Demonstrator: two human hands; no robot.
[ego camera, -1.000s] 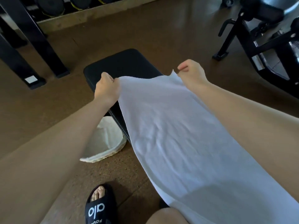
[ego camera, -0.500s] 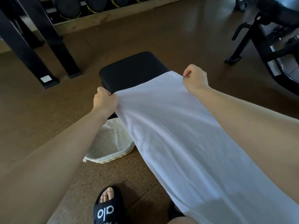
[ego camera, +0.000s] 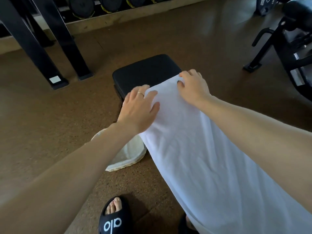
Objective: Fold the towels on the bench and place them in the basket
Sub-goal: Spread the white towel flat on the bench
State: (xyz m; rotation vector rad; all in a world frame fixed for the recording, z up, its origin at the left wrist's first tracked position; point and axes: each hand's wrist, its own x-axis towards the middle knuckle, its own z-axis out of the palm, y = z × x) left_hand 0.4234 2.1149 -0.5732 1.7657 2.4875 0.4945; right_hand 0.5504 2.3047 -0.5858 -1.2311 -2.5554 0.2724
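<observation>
1. Brown speckled floor (ego camera: pixel 50 132) is stretching across a gym, with dark rack legs (ego camera: pixel 50 48) standing at the far left and a black machine frame (ego camera: pixel 278 48) sitting at the far right.
2. A black padded bench (ego camera: pixel 145 71) is running away from the viewer, and a white towel (ego camera: pixel 211 157) is lying spread along its near part, leaving the far end bare.
3. The left hand (ego camera: pixel 138 112), wearing a ring, is resting flat with fingers spread on the towel's far left corner.
4. The right hand (ego camera: pixel 194 86) is pressing on the far right corner, fingers relaxed and slightly bent, gripping nothing.
5. A pale basket (ego camera: pixel 128 157) is sitting on the floor just left of the bench, partly hidden under the left forearm.
6. A black slide sandal (ego camera: pixel 113 220) is showing at the bottom edge.
</observation>
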